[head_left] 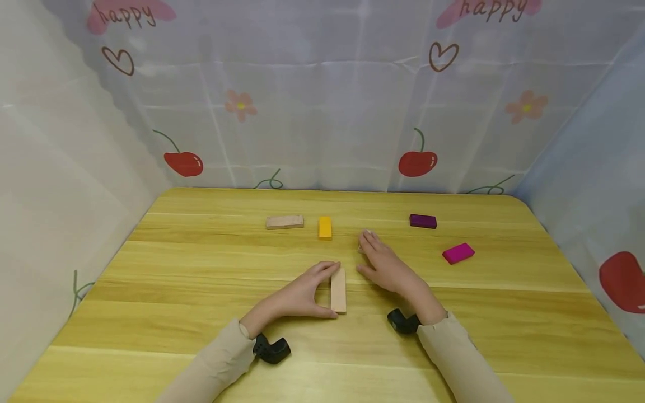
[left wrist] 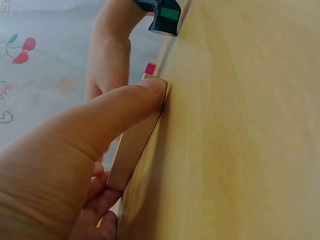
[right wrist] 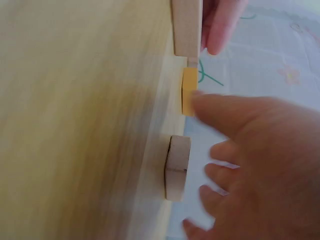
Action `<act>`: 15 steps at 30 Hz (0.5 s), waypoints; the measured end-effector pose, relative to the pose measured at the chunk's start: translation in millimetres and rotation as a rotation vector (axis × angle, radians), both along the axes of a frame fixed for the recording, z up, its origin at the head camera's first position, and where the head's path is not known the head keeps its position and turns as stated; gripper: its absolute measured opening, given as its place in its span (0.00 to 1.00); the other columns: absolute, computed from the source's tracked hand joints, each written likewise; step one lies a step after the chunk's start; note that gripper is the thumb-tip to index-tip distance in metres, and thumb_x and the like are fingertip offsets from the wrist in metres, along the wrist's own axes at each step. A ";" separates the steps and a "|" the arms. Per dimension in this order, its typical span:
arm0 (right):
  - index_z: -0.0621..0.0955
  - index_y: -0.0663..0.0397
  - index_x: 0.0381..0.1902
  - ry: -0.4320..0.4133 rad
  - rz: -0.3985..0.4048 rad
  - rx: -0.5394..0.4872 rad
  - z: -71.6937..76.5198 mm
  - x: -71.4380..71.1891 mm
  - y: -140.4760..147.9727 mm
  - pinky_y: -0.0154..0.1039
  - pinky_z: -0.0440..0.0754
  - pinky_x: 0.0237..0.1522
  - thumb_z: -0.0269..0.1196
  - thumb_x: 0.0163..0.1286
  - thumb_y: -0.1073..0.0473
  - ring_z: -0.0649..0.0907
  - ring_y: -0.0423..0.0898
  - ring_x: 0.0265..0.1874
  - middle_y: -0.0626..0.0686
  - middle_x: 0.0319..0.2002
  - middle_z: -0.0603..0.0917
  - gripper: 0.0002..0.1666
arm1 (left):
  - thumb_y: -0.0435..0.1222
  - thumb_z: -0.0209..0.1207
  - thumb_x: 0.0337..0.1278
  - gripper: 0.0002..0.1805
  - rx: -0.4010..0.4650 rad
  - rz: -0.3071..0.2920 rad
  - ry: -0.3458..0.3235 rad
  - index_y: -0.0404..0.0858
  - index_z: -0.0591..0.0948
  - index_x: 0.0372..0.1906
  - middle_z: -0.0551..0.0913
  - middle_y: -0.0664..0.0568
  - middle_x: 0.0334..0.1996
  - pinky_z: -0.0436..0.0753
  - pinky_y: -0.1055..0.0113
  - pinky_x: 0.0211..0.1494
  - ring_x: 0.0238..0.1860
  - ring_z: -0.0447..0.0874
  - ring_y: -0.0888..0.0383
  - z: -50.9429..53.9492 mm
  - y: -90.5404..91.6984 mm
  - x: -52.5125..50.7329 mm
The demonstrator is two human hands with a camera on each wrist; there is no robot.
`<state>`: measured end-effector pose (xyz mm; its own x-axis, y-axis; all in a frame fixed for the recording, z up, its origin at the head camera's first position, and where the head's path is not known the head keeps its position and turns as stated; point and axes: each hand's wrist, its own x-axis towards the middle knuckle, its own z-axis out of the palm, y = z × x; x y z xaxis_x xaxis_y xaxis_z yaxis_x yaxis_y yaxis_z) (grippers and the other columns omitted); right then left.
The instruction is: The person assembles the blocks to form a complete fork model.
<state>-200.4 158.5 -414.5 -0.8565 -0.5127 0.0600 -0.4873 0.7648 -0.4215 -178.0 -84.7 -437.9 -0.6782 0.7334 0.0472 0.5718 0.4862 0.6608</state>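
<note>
My left hand point(head_left: 301, 294) pinches a plain wooden block point(head_left: 339, 291) lengthwise, thumb at the near end and fingertips at the far end. In the left wrist view that wooden block point(left wrist: 135, 147) lies against the tabletop. My right hand point(head_left: 392, 272) hovers just beyond it to the right, fingers extended. Under its fingertips another plain block point(head_left: 360, 249) is mostly covered in the head view. From the right wrist, this wooden block point(right wrist: 178, 167) shows apart from the spread fingers. A yellow block point(head_left: 325, 228) lies flat behind the two hands.
Toward the back left lies one more plain wooden block point(head_left: 284, 222). At the back right are a purple block point(head_left: 423, 221) and a magenta block point(head_left: 458, 253). The wooden table point(head_left: 151, 291) ends at a printed curtain point(head_left: 322, 123).
</note>
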 end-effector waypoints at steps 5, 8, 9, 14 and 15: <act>0.58 0.65 0.70 0.091 -0.004 -0.052 7.1 17.4 -5.7 0.55 0.59 0.62 0.60 0.69 0.57 0.58 0.57 0.67 0.62 0.69 0.57 0.39 | 0.53 0.68 0.45 0.55 0.002 -0.006 0.017 0.37 0.52 0.73 0.54 0.48 0.70 0.61 0.56 0.65 0.68 0.53 0.52 -3.3 -0.1 1.7; 0.60 0.62 0.70 0.093 0.010 -0.087 7.9 31.7 -8.1 0.54 0.64 0.60 0.61 0.67 0.56 0.63 0.57 0.65 0.61 0.69 0.59 0.38 | 0.53 0.68 0.45 0.55 0.006 -0.008 0.027 0.36 0.52 0.73 0.54 0.47 0.70 0.62 0.56 0.65 0.68 0.54 0.52 -3.8 -0.2 1.9; 0.60 0.61 0.70 0.071 0.018 -0.107 8.0 36.9 -8.4 0.54 0.65 0.59 0.61 0.67 0.55 0.63 0.57 0.65 0.60 0.69 0.59 0.39 | 0.53 0.68 0.45 0.55 0.006 -0.008 0.029 0.35 0.52 0.73 0.54 0.47 0.70 0.62 0.56 0.65 0.68 0.54 0.52 -3.7 -0.3 1.8; 0.60 0.56 0.71 -0.071 0.075 -0.229 3.7 52.8 -9.7 0.54 0.63 0.61 0.61 0.67 0.53 0.61 0.54 0.66 0.56 0.70 0.59 0.38 | 0.53 0.68 0.45 0.55 0.013 -0.010 0.022 0.36 0.51 0.73 0.53 0.47 0.70 0.62 0.54 0.65 0.68 0.54 0.52 -3.1 -0.5 1.0; 0.61 0.55 0.71 -0.090 0.085 -0.248 2.4 54.1 -10.3 0.53 0.62 0.62 0.61 0.67 0.53 0.61 0.53 0.66 0.56 0.69 0.59 0.38 | 0.53 0.68 0.45 0.55 0.013 -0.010 0.020 0.37 0.51 0.73 0.53 0.48 0.70 0.62 0.54 0.65 0.68 0.53 0.52 -3.2 -0.4 0.8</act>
